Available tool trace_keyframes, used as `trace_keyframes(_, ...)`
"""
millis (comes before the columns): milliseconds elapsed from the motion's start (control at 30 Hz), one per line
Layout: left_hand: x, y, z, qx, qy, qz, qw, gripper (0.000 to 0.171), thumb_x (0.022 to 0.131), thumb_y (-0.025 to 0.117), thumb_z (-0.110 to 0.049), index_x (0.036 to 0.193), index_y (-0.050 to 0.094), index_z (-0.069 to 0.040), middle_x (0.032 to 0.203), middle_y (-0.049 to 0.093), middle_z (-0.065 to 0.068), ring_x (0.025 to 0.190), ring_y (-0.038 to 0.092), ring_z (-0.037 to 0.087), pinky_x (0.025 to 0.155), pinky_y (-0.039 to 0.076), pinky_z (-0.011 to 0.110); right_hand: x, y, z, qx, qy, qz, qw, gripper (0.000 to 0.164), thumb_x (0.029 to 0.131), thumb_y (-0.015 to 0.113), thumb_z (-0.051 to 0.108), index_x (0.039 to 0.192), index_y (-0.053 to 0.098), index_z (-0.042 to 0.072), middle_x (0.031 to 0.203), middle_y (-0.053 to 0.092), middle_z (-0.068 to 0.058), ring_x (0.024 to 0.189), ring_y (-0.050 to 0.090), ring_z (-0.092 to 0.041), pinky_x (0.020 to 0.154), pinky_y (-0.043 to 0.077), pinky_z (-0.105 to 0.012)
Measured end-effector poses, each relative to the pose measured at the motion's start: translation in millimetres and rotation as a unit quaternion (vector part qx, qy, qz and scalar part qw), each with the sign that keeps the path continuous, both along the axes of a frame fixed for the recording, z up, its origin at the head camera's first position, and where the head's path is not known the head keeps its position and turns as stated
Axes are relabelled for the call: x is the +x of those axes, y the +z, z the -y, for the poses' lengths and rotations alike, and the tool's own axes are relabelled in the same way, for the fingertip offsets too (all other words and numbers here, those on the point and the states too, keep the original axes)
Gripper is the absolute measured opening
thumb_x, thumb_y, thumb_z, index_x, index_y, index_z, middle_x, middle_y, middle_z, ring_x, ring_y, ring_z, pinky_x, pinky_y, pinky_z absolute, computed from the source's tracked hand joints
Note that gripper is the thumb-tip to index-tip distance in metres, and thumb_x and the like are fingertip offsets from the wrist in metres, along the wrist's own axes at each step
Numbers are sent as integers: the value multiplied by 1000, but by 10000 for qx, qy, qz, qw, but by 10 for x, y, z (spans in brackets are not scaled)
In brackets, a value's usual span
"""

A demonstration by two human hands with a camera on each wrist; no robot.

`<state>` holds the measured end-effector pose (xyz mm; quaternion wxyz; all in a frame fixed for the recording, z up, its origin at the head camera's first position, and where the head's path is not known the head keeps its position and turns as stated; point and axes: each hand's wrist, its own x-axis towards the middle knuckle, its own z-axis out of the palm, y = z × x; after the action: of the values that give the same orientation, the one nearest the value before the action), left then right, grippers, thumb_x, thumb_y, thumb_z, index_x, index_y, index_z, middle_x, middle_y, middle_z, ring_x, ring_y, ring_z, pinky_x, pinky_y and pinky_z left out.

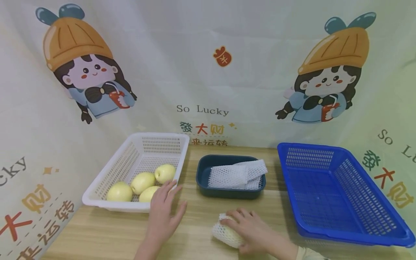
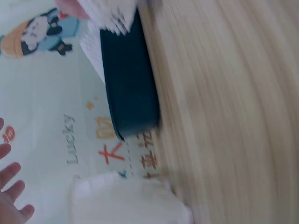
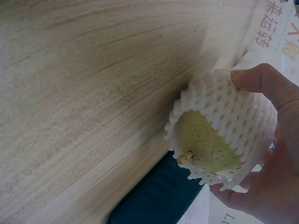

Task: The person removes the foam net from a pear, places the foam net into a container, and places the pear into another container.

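My right hand (image 1: pixel 251 229) grips a pear (image 3: pixel 208 144) wrapped in a white foam net (image 3: pixel 236 107), low over the table at front centre. In the right wrist view the thumb presses on the net's side, and the yellow-green speckled skin and stem show through its open end. My left hand (image 1: pixel 164 209) holds nothing; its fingers reach over the near right corner of the white basket (image 1: pixel 112 208), overlapping one of the bare pears (image 1: pixel 119 192) inside. In the left wrist view the fingers of the left hand (image 2: pixel 11 186) are spread apart.
A dark teal box (image 1: pixel 230 193) with several flat white foam nets (image 1: pixel 227 176) stands behind the hands at the centre. To the right is a blue basket (image 1: pixel 321 195) with slotted walls. A printed cloth (image 1: pixel 208 83) hangs behind the wooden table (image 1: pixel 191 231).
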<state>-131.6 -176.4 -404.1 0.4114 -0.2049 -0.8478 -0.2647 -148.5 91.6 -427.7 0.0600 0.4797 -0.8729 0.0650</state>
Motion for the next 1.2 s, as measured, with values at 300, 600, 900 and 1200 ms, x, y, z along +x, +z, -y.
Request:
trace_keyframes(300,176,-164,-587,-371,-1076,1740,9781,64,75,67,-32,129,42,-8,131,40,8,117,38,25,90,37,45,19,-8,-18,-111,99,-288,9995,85,57,76,31,132,37,19,127,40,-7,109,41,-27,74,45,-47)
trace_keyframes(600,152,-368,-784,-996,-1203,3329,9299,82,76,65,-42,135,28,2,134,34,18,120,34,31,94,32,45,16,-108,-118,-668,423,-721,9943,84,59,75,34,132,38,11,131,39,-9,117,38,-26,82,43,-44)
trace_keyframes(900,119,-399,-840,-1159,-1159,3119,9359,63,78,64,-35,128,41,-5,123,46,9,112,44,23,91,38,38,29,-121,-301,-1330,138,-458,9900,87,64,73,40,131,36,-1,131,39,-15,118,37,-28,90,38,-43)
trace_keyframes(1200,132,-386,-863,-1168,-1135,2989,9403,67,72,70,-34,127,43,-7,121,48,9,108,47,25,88,40,40,50,-168,-387,-1581,0,-758,9845,65,70,70,36,118,51,-4,114,55,-16,96,56,-27,77,48,-39)
